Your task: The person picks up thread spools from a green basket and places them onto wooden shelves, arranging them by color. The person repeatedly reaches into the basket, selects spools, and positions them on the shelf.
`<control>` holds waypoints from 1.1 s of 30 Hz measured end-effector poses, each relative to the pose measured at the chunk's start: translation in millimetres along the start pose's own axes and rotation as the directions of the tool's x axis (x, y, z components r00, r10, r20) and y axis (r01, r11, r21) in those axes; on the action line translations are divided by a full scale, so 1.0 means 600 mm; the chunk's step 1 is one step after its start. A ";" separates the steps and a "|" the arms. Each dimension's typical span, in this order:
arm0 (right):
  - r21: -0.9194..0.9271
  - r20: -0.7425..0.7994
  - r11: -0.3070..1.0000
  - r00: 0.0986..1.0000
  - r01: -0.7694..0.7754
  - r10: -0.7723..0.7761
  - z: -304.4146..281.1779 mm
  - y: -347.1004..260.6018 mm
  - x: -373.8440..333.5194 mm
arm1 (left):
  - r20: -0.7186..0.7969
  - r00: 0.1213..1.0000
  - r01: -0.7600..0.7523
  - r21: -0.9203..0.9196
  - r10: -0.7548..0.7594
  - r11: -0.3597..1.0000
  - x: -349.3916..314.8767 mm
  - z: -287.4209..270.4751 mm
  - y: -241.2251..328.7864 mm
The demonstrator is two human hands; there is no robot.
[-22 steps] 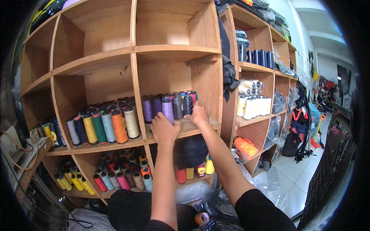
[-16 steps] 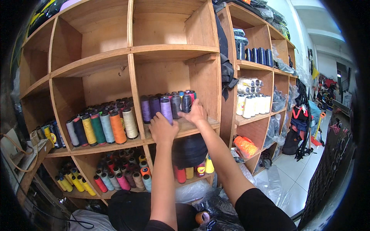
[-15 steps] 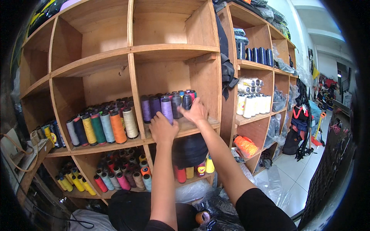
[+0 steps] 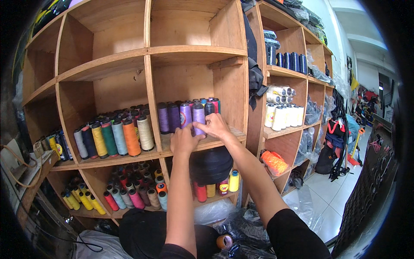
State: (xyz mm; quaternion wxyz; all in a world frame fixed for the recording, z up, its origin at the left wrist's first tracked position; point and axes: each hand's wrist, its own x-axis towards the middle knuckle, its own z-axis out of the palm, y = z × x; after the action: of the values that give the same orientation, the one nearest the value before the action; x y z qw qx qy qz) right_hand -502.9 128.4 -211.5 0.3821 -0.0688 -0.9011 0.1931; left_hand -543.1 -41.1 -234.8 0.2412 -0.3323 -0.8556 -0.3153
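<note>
A lavender thread spool [image 4: 199, 117] stands upright at the front of a middle-shelf compartment, with both my hands at its lower part. My left hand [image 4: 184, 139] is closed at its left side, thumb near its base, with some fingers hidden. At the other side my right hand [image 4: 214, 126] pinches it, thumb across its front. Just left is a second lavender spool [image 4: 185, 113] with a round label, and beyond that two dark purple spools [image 4: 168, 117]. Behind my right fingers a navy spool [image 4: 209, 108] shows in part, with pink and green ones beside it.
The wooden shelf [image 4: 148, 101] holds a row of mixed spools [image 4: 110, 138] to the left. Below my hands sits a black roll [image 4: 210, 166] above red and yellow spools. White spools [image 4: 282, 118] fill a right-hand rack; plastic bags [image 4: 241, 228] lie beneath.
The front lavender spool has shifted right and stands straighter, now hiding the grey spool. The labelled lavender spool has come into sight. My right hand has moved left and slightly down onto the front spool.
</note>
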 end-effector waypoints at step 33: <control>-0.205 -0.284 0.764 0.784 -0.612 0.552 0.021 0.048 0.035 | 0.066 0.997 -0.037 0.140 0.028 0.989 0.004 0.006 -0.005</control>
State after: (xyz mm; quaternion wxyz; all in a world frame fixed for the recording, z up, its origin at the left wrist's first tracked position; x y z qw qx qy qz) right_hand -527.3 157.0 -216.8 0.3799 -0.4204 -0.8079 0.1620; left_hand -547.8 -39.4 -236.6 0.2416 -0.3381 -0.8776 -0.2392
